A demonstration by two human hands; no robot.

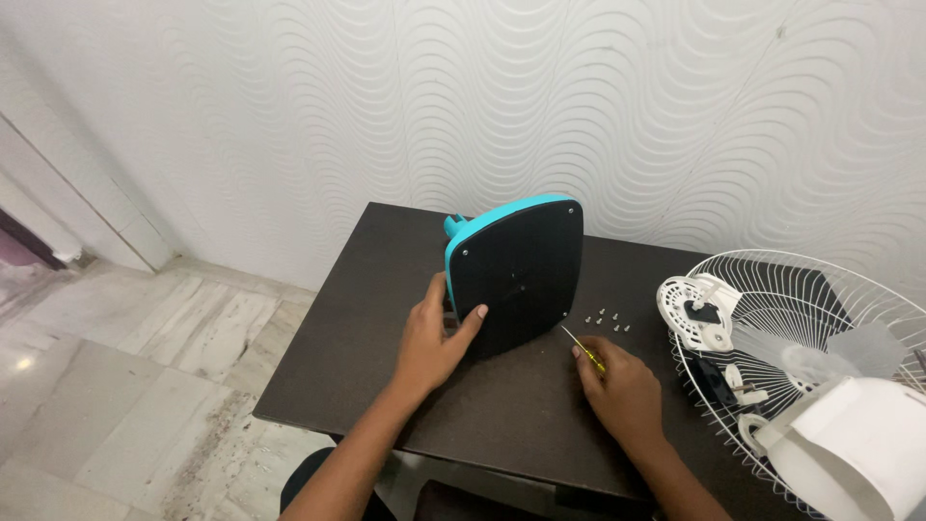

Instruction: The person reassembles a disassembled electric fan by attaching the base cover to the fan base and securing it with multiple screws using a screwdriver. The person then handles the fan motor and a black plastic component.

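Note:
A fan base (521, 270) with a black underside and teal rim stands on its edge near the middle of the dark table (386, 289). My left hand (434, 338) grips its lower left edge, thumb across the black face. My right hand (622, 386) holds a small yellow-handled screwdriver (582, 347), its tip pointing up-left toward the lower right corner of the base. Several small screws (605, 319) lie loose on the table just right of the base.
A white wire fan guard (820, 289) lies at the table's right end with a white motor part (699, 311), translucent blades (849, 347) and a white housing (849, 444) on it. A wavy white wall stands behind. Tiled floor (125, 386) lies to the left.

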